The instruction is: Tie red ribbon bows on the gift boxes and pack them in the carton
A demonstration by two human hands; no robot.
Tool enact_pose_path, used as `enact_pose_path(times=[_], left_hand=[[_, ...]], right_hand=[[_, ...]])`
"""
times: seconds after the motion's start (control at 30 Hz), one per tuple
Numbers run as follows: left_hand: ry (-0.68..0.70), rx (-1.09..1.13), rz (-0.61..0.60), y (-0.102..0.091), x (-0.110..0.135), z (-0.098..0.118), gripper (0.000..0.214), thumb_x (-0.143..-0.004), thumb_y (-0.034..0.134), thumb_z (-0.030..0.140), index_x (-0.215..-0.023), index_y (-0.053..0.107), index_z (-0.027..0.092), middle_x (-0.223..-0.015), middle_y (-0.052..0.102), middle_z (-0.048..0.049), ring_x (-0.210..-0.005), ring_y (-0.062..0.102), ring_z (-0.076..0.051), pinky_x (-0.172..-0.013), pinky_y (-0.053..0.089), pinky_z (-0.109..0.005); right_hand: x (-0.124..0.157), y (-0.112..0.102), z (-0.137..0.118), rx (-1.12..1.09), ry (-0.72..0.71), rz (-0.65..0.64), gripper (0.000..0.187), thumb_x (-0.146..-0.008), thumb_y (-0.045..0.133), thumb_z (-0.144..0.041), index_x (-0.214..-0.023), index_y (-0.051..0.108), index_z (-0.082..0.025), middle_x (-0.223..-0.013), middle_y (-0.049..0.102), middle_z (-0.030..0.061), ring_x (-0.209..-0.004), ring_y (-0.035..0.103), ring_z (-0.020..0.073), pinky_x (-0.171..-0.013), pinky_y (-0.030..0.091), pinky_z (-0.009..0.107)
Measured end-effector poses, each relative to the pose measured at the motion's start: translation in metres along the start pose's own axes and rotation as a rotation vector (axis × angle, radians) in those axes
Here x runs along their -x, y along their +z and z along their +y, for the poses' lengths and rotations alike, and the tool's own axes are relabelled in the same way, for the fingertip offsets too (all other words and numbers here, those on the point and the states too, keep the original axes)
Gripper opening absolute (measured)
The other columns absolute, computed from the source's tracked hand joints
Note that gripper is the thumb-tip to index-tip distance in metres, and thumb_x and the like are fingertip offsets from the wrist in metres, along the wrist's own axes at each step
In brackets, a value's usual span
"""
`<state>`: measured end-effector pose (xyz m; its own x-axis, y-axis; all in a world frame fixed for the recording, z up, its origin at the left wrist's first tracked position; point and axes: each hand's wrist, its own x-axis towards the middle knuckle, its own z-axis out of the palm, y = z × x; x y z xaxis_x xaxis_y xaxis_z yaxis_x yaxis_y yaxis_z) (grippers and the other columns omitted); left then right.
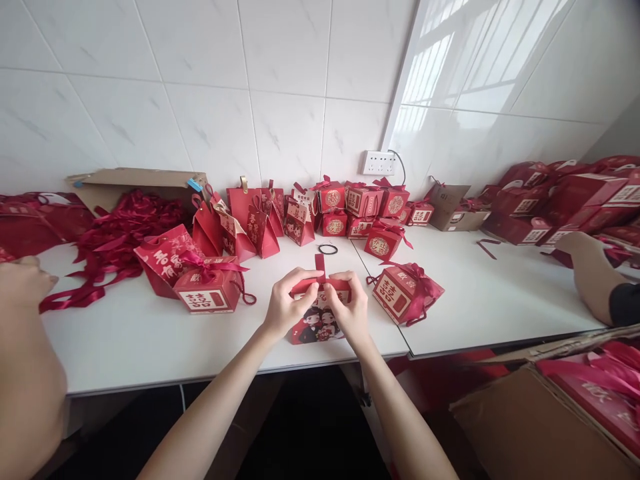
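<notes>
A small red gift box (315, 323) printed with a cartoon couple stands near the front edge of the white table (150, 340). My left hand (287, 300) and my right hand (350, 303) both pinch its top flaps, fingers closed. A short red ribbon end (321, 264) sticks up between my fingers. A finished red box with a ribbon bow (403, 292) lies just to the right, another finished box (210, 288) to the left. A black hair tie (328, 249) lies behind the held box.
Several red boxes (350, 207) line the tiled wall below a socket (379, 163). Loose red ribbons (125, 227) pile at the left by a cardboard lid (135, 180). Another person's arm (590, 273) rests at right, another person's arm (25, 347) at left. An open carton (550, 413) stands at lower right.
</notes>
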<state>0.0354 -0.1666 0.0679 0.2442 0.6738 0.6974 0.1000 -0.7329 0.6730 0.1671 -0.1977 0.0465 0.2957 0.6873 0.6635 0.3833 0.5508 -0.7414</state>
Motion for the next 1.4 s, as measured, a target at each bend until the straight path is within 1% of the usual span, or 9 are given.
enact_pose_path(times=[0.2,0.37,0.7,0.9,1.03,1.13,1.2,1.27,1.4], left_hand=[[-0.001,-0.004,0.011,0.002,-0.001,0.0,0.014,-0.083,0.055,0.016,-0.091,0.066,0.016,-0.079,0.066,-0.0018,-0.069,0.064,-0.012,-0.06,0.053,-0.02],[0.086,-0.001,0.01,0.003,0.0,-0.003,0.013,-0.087,0.052,0.015,-0.092,0.063,0.017,-0.078,0.061,-0.0007,-0.069,0.06,-0.011,-0.061,0.051,-0.02],[0.197,-0.077,-0.016,-0.003,-0.002,-0.007,0.034,-0.079,0.058,0.001,-0.107,0.065,0.019,-0.095,0.066,-0.0018,-0.083,0.061,-0.011,-0.071,0.051,-0.019],[0.11,-0.09,-0.025,-0.003,-0.001,-0.006,0.036,-0.078,0.061,0.003,-0.108,0.066,0.022,-0.097,0.067,-0.0002,-0.085,0.062,-0.011,-0.074,0.052,-0.019],[-0.013,-0.171,0.036,-0.001,-0.006,0.008,0.028,-0.079,0.061,0.009,-0.103,0.069,0.023,-0.097,0.069,0.0007,-0.087,0.064,-0.013,-0.075,0.053,-0.019],[-0.213,-0.184,0.037,-0.001,-0.009,0.026,0.022,-0.08,0.062,0.018,-0.099,0.071,0.023,-0.08,0.069,0.0022,-0.067,0.064,-0.012,-0.055,0.051,-0.019],[-0.342,-0.147,0.013,-0.001,-0.009,0.038,0.022,-0.08,0.063,0.023,-0.1,0.072,0.024,-0.061,0.064,0.0045,-0.046,0.055,-0.009,-0.039,0.042,-0.018],[-0.431,-0.111,0.01,-0.001,-0.007,0.049,0.024,-0.079,0.064,0.025,-0.101,0.072,0.023,-0.055,0.061,0.0048,-0.039,0.049,-0.008,-0.034,0.038,-0.018],[-0.469,-0.079,0.024,0.0,0.0,0.067,0.022,-0.077,0.062,0.025,-0.096,0.073,0.023,-0.08,0.071,-0.001,-0.055,0.061,-0.012,-0.041,0.045,-0.018]], right_hand=[[0.001,0.0,-0.003,0.003,0.003,0.007,0.006,-0.086,0.053,-0.026,-0.084,0.056,-0.021,-0.075,0.06,-0.0004,-0.066,0.057,0.0128,-0.059,0.047,0.025],[0.003,0.0,-0.002,0.058,-0.045,0.028,0.002,-0.088,0.053,-0.02,-0.088,0.055,-0.022,-0.077,0.058,-0.0015,-0.064,0.055,0.0116,-0.056,0.043,0.024],[0.003,0.001,0.001,0.024,-0.126,0.028,0.016,-0.086,0.056,-0.011,-0.096,0.055,-0.024,-0.08,0.057,-0.0018,-0.068,0.051,0.0113,-0.057,0.041,0.025],[0.002,-0.002,0.003,0.005,-0.076,0.009,0.016,-0.086,0.058,-0.013,-0.097,0.057,-0.024,-0.084,0.06,-0.0015,-0.073,0.055,0.0117,-0.064,0.044,0.025],[-0.008,-0.013,-0.009,-0.011,0.162,-0.053,0.025,-0.084,0.063,-0.024,-0.108,0.056,-0.027,-0.09,0.063,-0.0018,-0.064,0.055,0.0095,-0.055,0.044,0.022],[-0.015,-0.024,-0.03,-0.06,0.339,-0.135,0.012,-0.085,0.061,-0.028,-0.096,0.059,-0.024,-0.079,0.061,-0.0037,-0.054,0.051,0.0072,-0.047,0.039,0.019],[-0.016,-0.03,-0.045,-0.067,0.39,-0.162,0.006,-0.086,0.058,-0.027,-0.085,0.06,-0.022,-0.071,0.059,-0.0044,-0.053,0.051,0.0073,-0.047,0.039,0.018],[-0.013,-0.032,-0.056,-0.054,0.412,-0.138,0.006,-0.085,0.058,-0.026,-0.083,0.059,-0.021,-0.069,0.059,-0.0048,-0.052,0.05,0.0071,-0.046,0.039,0.018],[-0.005,-0.033,-0.065,0.027,0.425,-0.074,0.016,-0.085,0.06,-0.031,-0.073,0.061,-0.019,-0.063,0.06,-0.0043,-0.052,0.051,0.0079,-0.048,0.04,0.019]])
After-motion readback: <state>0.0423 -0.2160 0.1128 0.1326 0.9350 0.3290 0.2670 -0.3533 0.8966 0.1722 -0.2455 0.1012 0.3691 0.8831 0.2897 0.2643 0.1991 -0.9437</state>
